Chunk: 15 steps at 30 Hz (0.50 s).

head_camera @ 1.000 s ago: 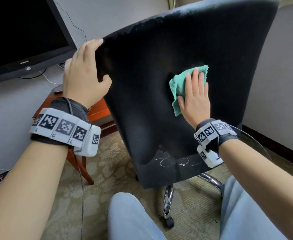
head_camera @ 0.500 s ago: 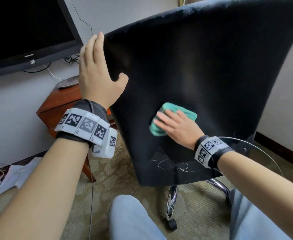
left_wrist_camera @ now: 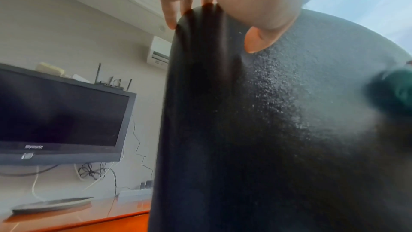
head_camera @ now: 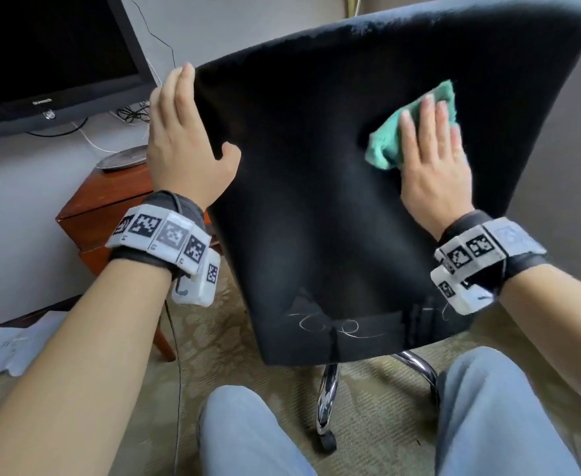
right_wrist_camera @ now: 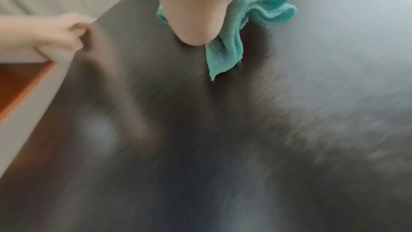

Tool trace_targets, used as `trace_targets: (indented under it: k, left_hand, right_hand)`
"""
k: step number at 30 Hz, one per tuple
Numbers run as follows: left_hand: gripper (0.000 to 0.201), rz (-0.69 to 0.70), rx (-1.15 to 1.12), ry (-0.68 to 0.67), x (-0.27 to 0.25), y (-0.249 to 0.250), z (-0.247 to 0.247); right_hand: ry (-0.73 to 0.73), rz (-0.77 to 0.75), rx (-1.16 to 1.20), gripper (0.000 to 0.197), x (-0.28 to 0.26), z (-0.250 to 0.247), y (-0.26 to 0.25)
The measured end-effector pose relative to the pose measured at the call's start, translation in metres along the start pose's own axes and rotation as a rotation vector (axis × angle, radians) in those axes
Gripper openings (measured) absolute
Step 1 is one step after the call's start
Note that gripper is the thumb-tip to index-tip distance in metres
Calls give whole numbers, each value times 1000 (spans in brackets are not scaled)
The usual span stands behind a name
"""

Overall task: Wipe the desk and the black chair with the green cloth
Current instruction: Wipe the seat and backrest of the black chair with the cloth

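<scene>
The green cloth (head_camera: 416, 127) lay bunched against the back of the black chair (head_camera: 316, 201), high on its right side, pinned there under the flat palm and straight fingers of the right hand (head_camera: 433, 166). In the right wrist view the cloth (right_wrist_camera: 256, 15) showed folded layers spilling out past the heel of the hand (right_wrist_camera: 207, 6), one corner hanging lower against the dark backrest (right_wrist_camera: 223, 130).

The left hand (head_camera: 186, 142) steadied the chair at its left edge, fingers upright and close together along that edge, thumb spread onto the back surface. The left wrist view showed the fingertips (left_wrist_camera: 170, 15) curving over the backrest's thick edge (left_wrist_camera: 200, 94) and the thumb (left_wrist_camera: 258, 41) lying on the textured face.

The chair stood on a chrome base (head_camera: 326, 400) with a castor on patterned carpet (head_camera: 213, 345). Behind and to the left, a dark monitor (head_camera: 48, 56) stood against the wall above a reddish wooden tabletop (head_camera: 110, 190) carrying a flat grey disc (head_camera: 122, 158). Blue-trousered knees (head_camera: 247, 434) showed at the bottom.
</scene>
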<state>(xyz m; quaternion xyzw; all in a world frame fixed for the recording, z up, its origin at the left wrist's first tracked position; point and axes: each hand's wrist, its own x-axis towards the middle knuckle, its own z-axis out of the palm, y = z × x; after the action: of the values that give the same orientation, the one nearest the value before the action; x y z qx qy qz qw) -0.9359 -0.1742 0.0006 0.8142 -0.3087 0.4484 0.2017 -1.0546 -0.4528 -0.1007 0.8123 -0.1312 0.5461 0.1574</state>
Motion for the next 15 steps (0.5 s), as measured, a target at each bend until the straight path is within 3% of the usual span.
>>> trace_targets:
  k: [2,4,8,11,15]
  left_hand:
    - [81,6,31,-18,0,0,0]
    - [81,4,35,-22,-1,-1,1]
    - [82,-8,11,14,-1,2,6]
    - [82,2,-20,3,0,3,6]
    - [83,-9,-16,-44,1,0,-4]
  right_hand:
    - [-61,265,63,65,15,-13,35]
    - [-128,369,153,64,15,-17,58]
    - [-166,238,258,61,-16,0,59]
    - [-323,257,359,65,-56,11,39]
    - [-458,179,313,68,-79,11,31]
